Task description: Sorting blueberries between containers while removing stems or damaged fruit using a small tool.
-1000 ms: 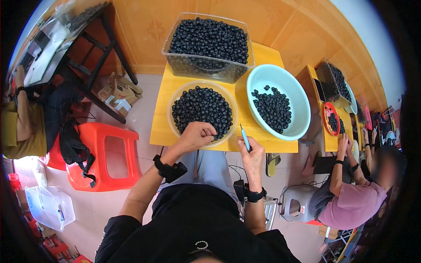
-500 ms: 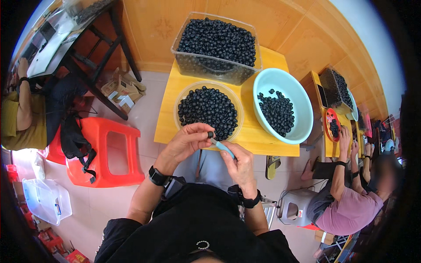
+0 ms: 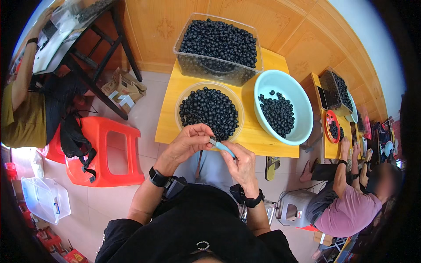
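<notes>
My two hands meeting above my lap, at the near edge of a yellow table (image 3: 169, 127). My right hand (image 3: 244, 165) is closed round a blue-handled tool (image 3: 226, 149), its tip angled toward my left hand (image 3: 186, 144), whose fingers pinch what seems a dark bead (image 3: 212, 137), largely hidden by the fingertips; the opposed grip presumably steadies it against the tip. The clear bowl (image 3: 178, 109) of black beads lies just beyond my fingers, probably for short reach; the fuller clear tub (image 3: 204, 69) stands behind it, and a pale blue basin (image 3: 283, 81), partly filled, to the right. The table abuts an orange panelled wall (image 3: 285, 26). A red stool (image 3: 94, 131) stands left on pinkish tiles (image 3: 151, 94); a co-worker in mauve (image 3: 348, 210) sits to the right.
</notes>
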Motion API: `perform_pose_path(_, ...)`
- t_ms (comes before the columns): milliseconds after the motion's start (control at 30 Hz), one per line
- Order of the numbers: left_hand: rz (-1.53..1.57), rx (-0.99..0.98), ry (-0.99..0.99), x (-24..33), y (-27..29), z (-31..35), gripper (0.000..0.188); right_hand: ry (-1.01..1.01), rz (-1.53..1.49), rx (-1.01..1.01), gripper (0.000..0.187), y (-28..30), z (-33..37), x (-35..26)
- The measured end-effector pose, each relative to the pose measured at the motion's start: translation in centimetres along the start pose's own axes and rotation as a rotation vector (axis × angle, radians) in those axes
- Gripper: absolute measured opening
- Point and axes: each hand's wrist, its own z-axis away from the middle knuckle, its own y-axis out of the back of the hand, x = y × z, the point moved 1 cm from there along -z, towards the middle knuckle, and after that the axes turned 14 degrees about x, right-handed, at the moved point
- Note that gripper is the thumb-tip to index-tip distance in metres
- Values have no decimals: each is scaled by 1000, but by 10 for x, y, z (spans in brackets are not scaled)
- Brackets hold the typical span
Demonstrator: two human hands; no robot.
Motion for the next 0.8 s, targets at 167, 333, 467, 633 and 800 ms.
perform_pose_path(167,-21,1,7,-1,3,-1,13,-24,0,-27,17,2,0,-2)
perform_pose_path(333,-15,-26,14,0,6,0,12,20,-7,-6,16,-2,1,4)
perform_pose_path(467,-20,-33,13,1,7,-3,11,3,-22,-5,16,-5,1,12)
perform_pose_path(633,-33,23,1,2,19,-2,7,4,-74,19,17,-16,0,15)
perform_pose_path(800,0,-177,57,7,9,9,8,-169,176,62,22,-7,-2,50)
